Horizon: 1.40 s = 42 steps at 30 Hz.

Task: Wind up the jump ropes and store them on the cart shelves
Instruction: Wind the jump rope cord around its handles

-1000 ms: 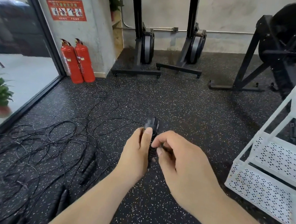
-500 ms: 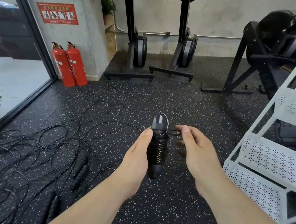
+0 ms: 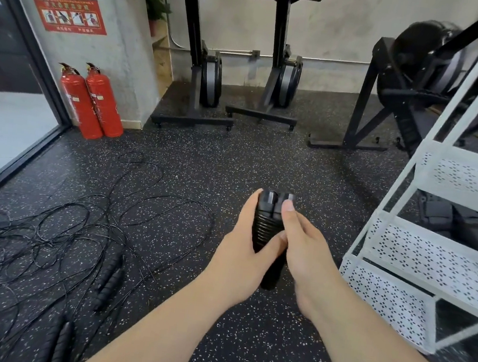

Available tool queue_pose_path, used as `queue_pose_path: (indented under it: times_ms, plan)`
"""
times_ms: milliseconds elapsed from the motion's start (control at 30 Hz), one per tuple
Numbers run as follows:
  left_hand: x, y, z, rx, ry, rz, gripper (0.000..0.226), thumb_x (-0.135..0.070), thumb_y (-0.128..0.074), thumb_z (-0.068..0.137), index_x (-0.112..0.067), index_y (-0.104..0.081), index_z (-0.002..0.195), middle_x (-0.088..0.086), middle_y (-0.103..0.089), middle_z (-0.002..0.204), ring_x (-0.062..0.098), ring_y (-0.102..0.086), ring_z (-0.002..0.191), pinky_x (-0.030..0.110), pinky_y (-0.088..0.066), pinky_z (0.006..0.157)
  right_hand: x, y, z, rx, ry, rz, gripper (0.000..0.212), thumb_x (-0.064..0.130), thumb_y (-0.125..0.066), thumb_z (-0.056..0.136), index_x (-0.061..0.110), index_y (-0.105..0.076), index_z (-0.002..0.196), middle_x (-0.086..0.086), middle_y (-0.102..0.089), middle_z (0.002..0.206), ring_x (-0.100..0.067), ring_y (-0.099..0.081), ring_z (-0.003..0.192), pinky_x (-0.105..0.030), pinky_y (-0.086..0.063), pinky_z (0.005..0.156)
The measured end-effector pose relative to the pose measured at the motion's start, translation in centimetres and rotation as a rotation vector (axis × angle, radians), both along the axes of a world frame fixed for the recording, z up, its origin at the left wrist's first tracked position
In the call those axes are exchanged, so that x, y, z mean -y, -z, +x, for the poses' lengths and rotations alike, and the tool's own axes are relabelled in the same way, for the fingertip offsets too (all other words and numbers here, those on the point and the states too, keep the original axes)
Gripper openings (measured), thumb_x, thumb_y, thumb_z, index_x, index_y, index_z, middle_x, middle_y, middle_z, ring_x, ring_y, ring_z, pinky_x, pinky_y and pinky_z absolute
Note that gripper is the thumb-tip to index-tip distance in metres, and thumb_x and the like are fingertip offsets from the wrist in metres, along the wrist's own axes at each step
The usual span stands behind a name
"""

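Left hand [image 3: 240, 257], right hand [image 3: 310, 259] grip bundled jump rope [image 3: 266, 228], caps pointing away.

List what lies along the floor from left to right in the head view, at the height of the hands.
tangled ropes → loose handles → left hand → wound rope → right hand → cart

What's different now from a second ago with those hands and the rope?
The right hand, open beside the bundle half a second ago, has come back and taken hold of the wound jump rope. The left hand has gripped it throughout. The small loose loop no longer shows. The tangled ropes lying to the left and the white cart stayed put.
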State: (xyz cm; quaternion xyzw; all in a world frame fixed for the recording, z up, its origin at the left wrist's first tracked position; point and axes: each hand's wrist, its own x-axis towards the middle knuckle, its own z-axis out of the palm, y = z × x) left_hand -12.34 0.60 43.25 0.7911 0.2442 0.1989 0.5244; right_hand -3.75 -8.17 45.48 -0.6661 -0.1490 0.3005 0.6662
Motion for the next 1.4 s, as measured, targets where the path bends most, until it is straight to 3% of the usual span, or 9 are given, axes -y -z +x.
queue_pose_path:
  times_ms: [100,233,467,567,733,900,1033,1167,1400]
  plan:
    - [1.5,0.0,0.7,-0.031,-0.021,0.063,0.083,-0.052,-0.066,0.100,-0.061,-0.009,0.161,-0.018,-0.072,0.115,0.001,-0.071,0.095,0.029,-0.060,0.083,0.5,0.0,0.5,-0.091,0.093,-0.001,0.045,0.060,-0.055,0.103,0.024,-0.081,0.101,0.003,-0.082,0.091,-0.011,-0.079,0.087,-0.036,-0.057,0.080]
    - [3.1,-0.2,1.9,0.034,-0.054,0.101,0.088,-0.048,-0.070,0.098,-0.063,-0.009,0.160,-0.016,-0.071,0.122,0.004,-0.070,0.102,0.035,-0.059,0.090,1.6,-0.6,1.4,-0.263,0.113,0.075,0.050,0.064,-0.061,0.098,0.018,-0.081,0.106,-0.008,-0.083,0.099,-0.026,-0.080,0.093,-0.045,-0.060,0.092]
    - [7.1,-3.2,4.6,0.044,0.073,0.130,0.086,-0.040,-0.067,0.103,-0.062,-0.005,0.160,-0.013,-0.074,0.115,0.006,-0.072,0.090,0.036,-0.062,0.079,6.7,-2.9,3.3,0.110,0.235,-0.003,0.042,0.057,-0.050,0.107,0.026,-0.079,0.104,0.004,-0.082,0.096,-0.010,-0.077,0.091,-0.037,-0.058,0.090]
    - [9.9,-4.2,5.3,0.041,0.084,0.135,0.084,-0.041,-0.065,0.104,-0.060,-0.006,0.161,-0.011,-0.075,0.118,0.009,-0.073,0.095,0.037,-0.060,0.084,9.3,-3.8,3.8,0.251,0.262,-0.048,0.041,0.054,-0.047,0.109,0.026,-0.077,0.105,0.004,-0.080,0.098,-0.013,-0.075,0.097,-0.040,-0.059,0.092]
    - [14.1,-7.1,6.4,0.012,0.122,0.160,0.083,-0.044,-0.060,0.106,-0.050,-0.004,0.167,-0.015,-0.064,0.127,0.002,-0.058,0.094,0.008,-0.040,0.069,13.8,-5.7,5.4,0.381,0.252,-0.125,0.042,0.056,-0.045,0.109,0.026,-0.074,0.106,0.005,-0.078,0.101,-0.014,-0.072,0.099,-0.048,-0.057,0.098]
    - [17.5,-11.2,8.0,-0.012,0.208,0.195,0.086,-0.048,-0.059,0.105,-0.044,-0.001,0.168,0.000,-0.066,0.144,0.022,-0.067,0.120,0.027,-0.042,0.085,18.2,-9.1,7.2,0.358,0.291,-0.120,0.044,0.056,-0.047,0.109,0.024,-0.078,0.103,0.004,-0.081,0.100,-0.014,-0.075,0.100,-0.041,-0.058,0.096]
    - [19.6,-14.2,9.2,0.044,0.308,0.219,0.063,-0.048,-0.060,0.104,-0.053,-0.022,0.154,-0.015,-0.067,0.122,0.018,-0.069,0.108,0.034,-0.052,0.088,21.3,-12.1,8.0,0.339,0.348,-0.103,0.045,0.059,-0.048,0.108,0.025,-0.077,0.105,0.002,-0.081,0.101,-0.017,-0.075,0.099,-0.040,-0.059,0.092]
    - [20.8,-16.3,10.6,0.081,0.396,0.209,0.061,-0.040,-0.060,0.105,-0.054,-0.027,0.154,-0.010,-0.070,0.128,0.018,-0.069,0.113,0.045,-0.056,0.101,23.8,-14.9,8.4,0.309,0.389,-0.060,0.043,0.057,-0.047,0.109,0.025,-0.075,0.101,-0.001,-0.079,0.100,-0.016,-0.072,0.095,-0.029,-0.052,0.072]
    - [21.1,-19.0,12.5,0.140,0.397,-0.022,0.063,-0.028,-0.061,0.103,-0.043,-0.037,0.159,-0.002,-0.068,0.138,0.016,-0.069,0.119,0.045,-0.058,0.105,25.4,-18.8,9.4,0.365,0.351,-0.082,0.053,0.063,-0.038,0.109,0.024,-0.073,0.111,-0.001,-0.076,0.104,-0.016,-0.070,0.094,-0.028,-0.050,0.067]
